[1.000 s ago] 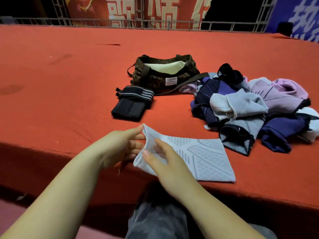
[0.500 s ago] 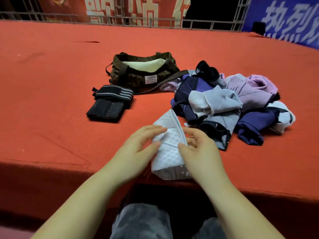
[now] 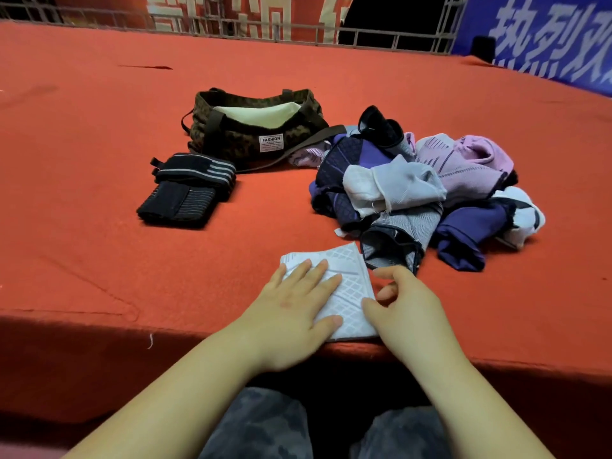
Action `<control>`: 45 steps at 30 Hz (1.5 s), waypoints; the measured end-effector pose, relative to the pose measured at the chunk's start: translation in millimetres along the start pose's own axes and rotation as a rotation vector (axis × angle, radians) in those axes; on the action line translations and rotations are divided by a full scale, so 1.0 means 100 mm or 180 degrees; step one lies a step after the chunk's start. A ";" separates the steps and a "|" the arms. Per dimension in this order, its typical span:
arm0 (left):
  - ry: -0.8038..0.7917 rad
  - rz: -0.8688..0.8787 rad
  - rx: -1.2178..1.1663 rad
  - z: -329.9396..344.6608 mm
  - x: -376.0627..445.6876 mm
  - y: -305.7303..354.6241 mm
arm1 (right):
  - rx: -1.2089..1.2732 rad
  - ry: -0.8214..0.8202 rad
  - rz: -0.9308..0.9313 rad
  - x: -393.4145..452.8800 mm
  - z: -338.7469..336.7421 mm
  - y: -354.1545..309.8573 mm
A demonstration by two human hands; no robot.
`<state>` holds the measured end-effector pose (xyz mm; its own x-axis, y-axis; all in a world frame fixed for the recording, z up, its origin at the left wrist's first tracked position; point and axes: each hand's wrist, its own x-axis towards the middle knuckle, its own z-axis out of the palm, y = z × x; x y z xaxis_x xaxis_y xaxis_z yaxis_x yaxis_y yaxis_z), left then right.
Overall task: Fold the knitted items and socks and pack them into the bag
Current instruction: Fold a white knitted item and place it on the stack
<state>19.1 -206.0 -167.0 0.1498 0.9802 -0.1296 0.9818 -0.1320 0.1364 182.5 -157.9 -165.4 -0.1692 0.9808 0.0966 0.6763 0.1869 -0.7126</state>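
A pale grey knitted piece (image 3: 347, 286) lies folded in half at the table's near edge. My left hand (image 3: 294, 303) rests flat on its left half, fingers spread. My right hand (image 3: 404, 303) touches its right edge with curled fingers and holds nothing. A heap of unfolded knitted items (image 3: 417, 190) in purple, lilac, white and grey sits just behind and to the right. Two dark striped folded pieces (image 3: 188, 190) lie to the left. The camouflage bag (image 3: 231, 140) stands open behind them, its pale lining showing.
The red cloth-covered table (image 3: 99, 260) stretches far back to a metal railing (image 3: 298, 28). A blue banner (image 3: 546, 38) hangs at the back right. The bag's strap (image 3: 298, 147) trails toward the heap. My knees show below the table's edge.
The grey piece went from spread out, to lifted and doubled over between both hands, to lying folded flat. My left hand now presses on it.
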 end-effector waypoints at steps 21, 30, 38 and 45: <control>0.1085 -0.1030 -0.4781 -0.39 0.04 -0.06 | 0.1821 -0.0955 -0.0219 0.12 -0.03 -0.65; 0.0862 -0.1663 -0.6222 -0.71 0.03 -0.54 | 0.0817 -0.0227 -0.0783 0.39 0.28 -0.80; 0.0846 -0.1911 -0.4285 -0.66 0.20 -1.12 | 0.1933 -0.0431 -0.0144 0.55 0.67 -0.81; 0.1336 -0.1786 -0.2967 -0.58 0.39 -1.37 | 0.0870 -0.0078 -0.0707 0.91 1.00 -0.80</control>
<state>-116.0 -141.0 -133.4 -0.4999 0.8615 -0.0894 0.4060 0.3243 0.8544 41.4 -88.8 -169.5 -0.3100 0.9157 0.2559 0.4046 0.3706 -0.8360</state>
